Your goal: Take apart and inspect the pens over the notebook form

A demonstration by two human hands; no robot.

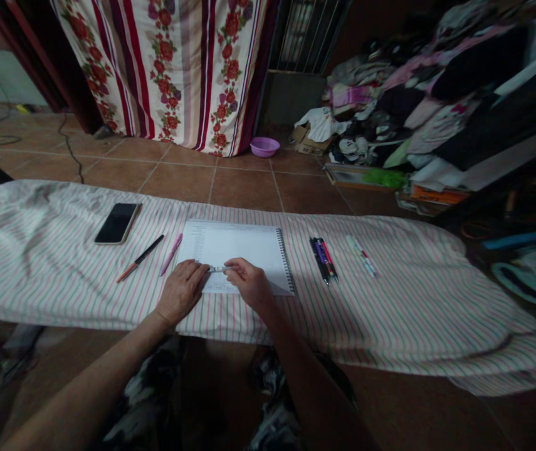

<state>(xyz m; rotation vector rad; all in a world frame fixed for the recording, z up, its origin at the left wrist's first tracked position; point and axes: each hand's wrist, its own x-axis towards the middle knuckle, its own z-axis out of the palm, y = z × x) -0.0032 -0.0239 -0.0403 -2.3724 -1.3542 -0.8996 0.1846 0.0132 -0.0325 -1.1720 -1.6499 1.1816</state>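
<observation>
A slim pen [217, 269], whitish with a dark detail, lies level between my two hands over a spiral notebook [249, 241]. My left hand [183, 289] rests on the page's left lower edge, its closed fingers at the pen's left end. With a pinch of thumb and fingers, my right hand [249, 282] holds the right end. The fingers hide both tips of the pen. The notebook is open at a mostly blank page with some small print along its left and top edges, its coil on the right.
On the striped cloth [413, 294] left of the notebook lie a phone [118, 223], a black and orange pen [140, 258] and a pink pen [171, 254]. To its right are several pens [323, 260] and a whitish pen [362, 255]. A purple basin [264, 147] stands on the floor.
</observation>
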